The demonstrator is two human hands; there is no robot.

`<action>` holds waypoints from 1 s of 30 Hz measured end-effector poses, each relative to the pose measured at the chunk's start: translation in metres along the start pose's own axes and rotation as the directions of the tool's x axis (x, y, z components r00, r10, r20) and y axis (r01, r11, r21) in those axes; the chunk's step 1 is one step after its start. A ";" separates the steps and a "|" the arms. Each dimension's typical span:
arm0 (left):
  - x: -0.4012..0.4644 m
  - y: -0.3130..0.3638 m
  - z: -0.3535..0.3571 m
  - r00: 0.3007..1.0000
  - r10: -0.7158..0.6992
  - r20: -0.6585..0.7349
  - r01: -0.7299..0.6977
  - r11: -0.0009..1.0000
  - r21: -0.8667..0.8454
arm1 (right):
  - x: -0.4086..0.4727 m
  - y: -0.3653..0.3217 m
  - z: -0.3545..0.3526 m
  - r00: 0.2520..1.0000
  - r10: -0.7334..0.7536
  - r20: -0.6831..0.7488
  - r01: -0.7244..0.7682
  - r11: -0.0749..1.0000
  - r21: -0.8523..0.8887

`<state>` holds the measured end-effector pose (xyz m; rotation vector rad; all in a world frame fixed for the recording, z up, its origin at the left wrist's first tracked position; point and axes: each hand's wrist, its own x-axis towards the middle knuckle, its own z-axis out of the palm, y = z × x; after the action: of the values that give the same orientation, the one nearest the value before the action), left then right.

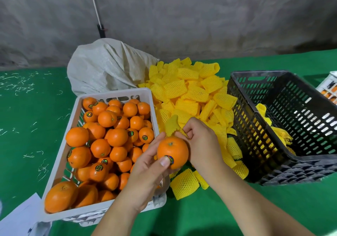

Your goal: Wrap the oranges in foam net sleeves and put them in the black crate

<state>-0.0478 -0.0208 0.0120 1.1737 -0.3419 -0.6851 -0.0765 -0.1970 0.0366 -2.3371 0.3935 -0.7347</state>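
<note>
My left hand (pixel 145 170) grips a bare orange (pixel 173 151) with a shiny sticker, thumb pressed beside the sticker. My right hand (pixel 200 141) sits just right of the orange and pinches a yellow foam net sleeve (pixel 172 125) that stands up behind the fruit. A white crate (pixel 60 155) full of loose oranges (pixel 109 135) lies at the left. A heap of yellow foam sleeves (pixel 191 93) fills the middle. The black crate (pixel 259 139) stands at the right, tilted, with a few sleeved fruits (pixel 279 135) inside.
A grey woven sack (pixel 105 66) slumps behind the white crate. The green table cover (pixel 27 117) carries scattered white shreds at the left. Another white crate (pixel 330 88) pokes in at the far right edge. White paper (pixel 20 217) lies at the bottom left.
</note>
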 end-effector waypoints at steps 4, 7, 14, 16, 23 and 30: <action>0.002 0.000 -0.004 1.000 0.002 -0.013 -0.001 0.998 0.064 | 0.001 0.002 -0.001 0.995 0.005 0.097 -0.015 0.994 0.105; 0.005 0.001 -0.009 0.997 0.021 -0.070 -0.011 0.991 0.133 | 0.002 0.003 -0.010 0.968 0.045 0.248 -0.122 0.944 0.308; 0.010 -0.004 -0.006 0.921 0.155 -0.358 -0.048 0.956 0.290 | -0.003 -0.010 -0.025 0.922 0.015 0.387 -0.212 0.855 0.473; 0.011 -0.006 -0.003 0.888 0.195 -0.417 -0.073 0.954 0.290 | -0.007 -0.013 -0.025 0.907 -0.059 0.417 -0.148 0.882 0.448; 0.014 -0.008 -0.002 0.906 0.150 -0.396 -0.102 0.985 0.140 | -0.017 -0.029 -0.024 0.870 -0.363 0.333 0.362 0.930 0.066; 0.012 -0.010 0.005 0.931 0.048 -0.363 -0.093 0.990 -0.107 | -0.024 -0.017 -0.003 0.913 -0.332 0.239 0.294 0.939 0.180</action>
<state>-0.0447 -0.0349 0.0035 1.1368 -0.0311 -0.4093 -0.0962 -0.1756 0.0400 -2.3470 -0.1546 -0.5585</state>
